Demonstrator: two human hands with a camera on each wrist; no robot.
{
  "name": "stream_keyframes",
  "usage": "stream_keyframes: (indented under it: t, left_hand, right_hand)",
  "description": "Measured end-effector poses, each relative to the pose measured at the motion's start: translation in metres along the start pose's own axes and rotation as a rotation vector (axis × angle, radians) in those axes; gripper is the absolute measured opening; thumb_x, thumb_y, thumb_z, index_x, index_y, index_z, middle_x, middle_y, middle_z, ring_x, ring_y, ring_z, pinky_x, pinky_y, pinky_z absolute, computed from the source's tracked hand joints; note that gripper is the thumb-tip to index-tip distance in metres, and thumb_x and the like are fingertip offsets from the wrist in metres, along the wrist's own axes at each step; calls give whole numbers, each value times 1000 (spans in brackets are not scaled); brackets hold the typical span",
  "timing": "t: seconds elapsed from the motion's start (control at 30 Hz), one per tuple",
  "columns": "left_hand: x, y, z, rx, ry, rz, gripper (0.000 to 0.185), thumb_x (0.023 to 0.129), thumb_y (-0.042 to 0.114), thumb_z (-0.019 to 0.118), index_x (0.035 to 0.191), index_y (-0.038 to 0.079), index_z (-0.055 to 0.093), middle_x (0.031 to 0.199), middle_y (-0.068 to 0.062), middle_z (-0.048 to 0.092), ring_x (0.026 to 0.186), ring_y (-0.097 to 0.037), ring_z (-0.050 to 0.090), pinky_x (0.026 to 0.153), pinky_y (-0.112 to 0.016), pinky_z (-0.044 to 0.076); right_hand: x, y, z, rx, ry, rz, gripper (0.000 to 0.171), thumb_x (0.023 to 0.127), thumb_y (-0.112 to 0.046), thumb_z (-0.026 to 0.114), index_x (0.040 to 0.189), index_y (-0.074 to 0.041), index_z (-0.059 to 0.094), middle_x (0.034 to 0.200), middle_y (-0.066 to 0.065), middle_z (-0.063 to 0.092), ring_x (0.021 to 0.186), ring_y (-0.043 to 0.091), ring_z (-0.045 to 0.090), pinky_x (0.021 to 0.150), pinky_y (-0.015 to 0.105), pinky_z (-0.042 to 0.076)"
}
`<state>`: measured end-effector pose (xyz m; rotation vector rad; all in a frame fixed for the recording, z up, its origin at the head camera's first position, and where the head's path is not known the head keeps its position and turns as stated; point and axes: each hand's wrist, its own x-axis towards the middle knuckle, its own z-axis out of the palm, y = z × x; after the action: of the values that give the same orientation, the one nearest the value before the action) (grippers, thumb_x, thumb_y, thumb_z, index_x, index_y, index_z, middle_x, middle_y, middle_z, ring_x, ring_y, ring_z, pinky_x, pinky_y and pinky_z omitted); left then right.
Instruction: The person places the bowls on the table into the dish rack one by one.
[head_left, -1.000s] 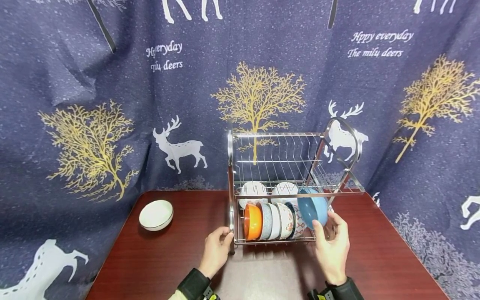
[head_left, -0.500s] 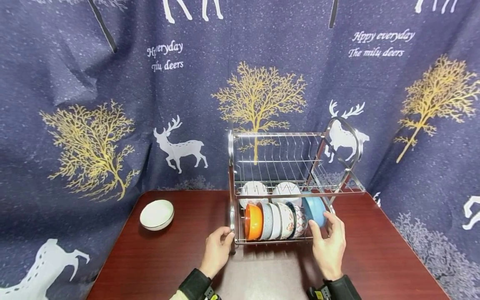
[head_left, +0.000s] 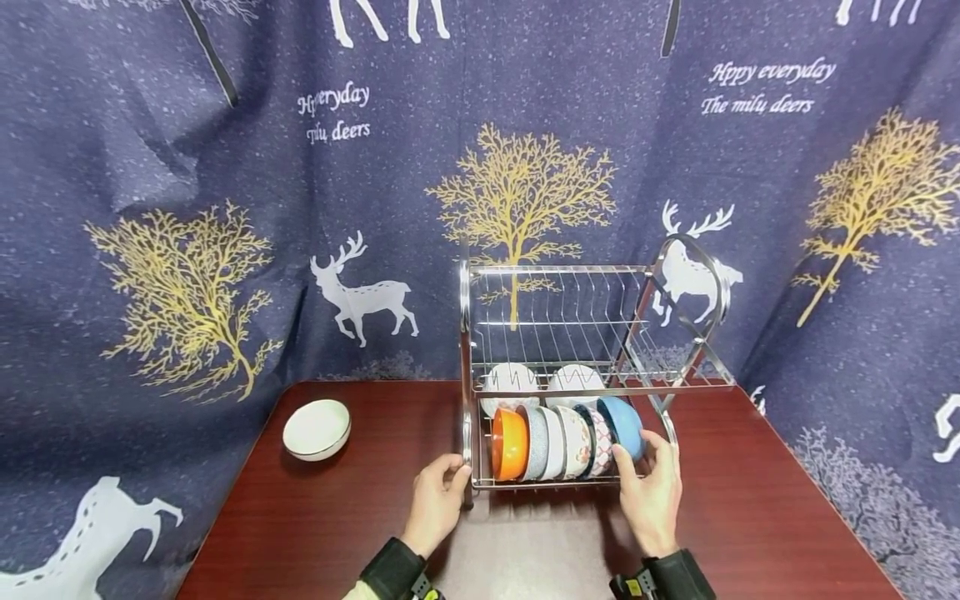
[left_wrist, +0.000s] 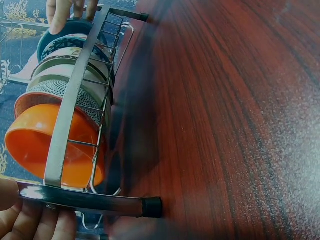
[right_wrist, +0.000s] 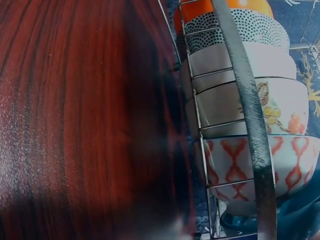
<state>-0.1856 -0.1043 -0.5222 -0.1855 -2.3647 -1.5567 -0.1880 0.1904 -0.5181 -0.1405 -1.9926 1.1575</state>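
My right hand [head_left: 651, 496] pinches the rim of a blue bowl [head_left: 626, 427], thumb in front and fingers behind. The bowl stands on its side at the right end of a row in the lower tier of a metal dish rack [head_left: 467, 367]. Right beside it is a bowl with a red pattern [right_wrist: 292, 157]. Further left come a floral bowl [head_left: 576, 442], a white bowl [head_left: 553, 443], a speckled grey bowl [head_left: 536, 443] and an orange bowl [head_left: 510, 446]. My left hand [head_left: 437, 504] grips the rack's lower left front frame, thumb and fingers around it in the left wrist view.
Two white bowls, one at the back left [head_left: 512, 382] and one beside it [head_left: 576, 379], sit behind the row. The upper wire tier [head_left: 562, 322] holds nothing. A lone white bowl [head_left: 317, 429] rests on the red-brown table [head_left: 300, 517] at left. A patterned curtain [head_left: 390, 183] hangs behind.
My right hand has moved left and carried the blue bowl against the row, turning it from facing forward to edge-on alongside the patterned bowl. The left hand has kept its hold.
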Motion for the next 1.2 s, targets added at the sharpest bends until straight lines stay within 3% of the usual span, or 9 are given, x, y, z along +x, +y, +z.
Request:
stream_keyframes:
  t: [0.27,0.43,0.73,1.2]
  left_hand:
    - [0,0,0,-9,-5,-21,8,89,5,66,96,3,67,86,-4,66,79,-19,67,72,-29,55]
    - [0,-1,0,4,7,1,7,89,5,66,95,2,67,85,-4,66,77,-17,66,71,-29,55]
    - [0,-2,-1,5,20,60,5,89,6,66,93,2,66,83,-4,66,76,-18,66,68,-29,54]
    - [-1,-3,0,-1,12,61,8,90,7,65,94,1,66,85,-5,66,76,-20,67,69,-30,55]
  right_hand:
    - [-2,3,6,-109,-22,9,47,77,-9,80,117,1,57,99,16,57,85,23,55,73,22,39]
    - [-3,1,8,-114,-60,43,44,80,-15,78,117,-1,57,102,16,57,89,23,58,75,16,41]
    - [0,-1,8,-146,-114,76,41,87,-25,71,118,-2,57,103,14,57,90,24,59,76,21,44]
    - [1,1,6,-175,-114,93,40,89,-23,67,119,0,54,100,14,60,87,23,59,76,26,42]
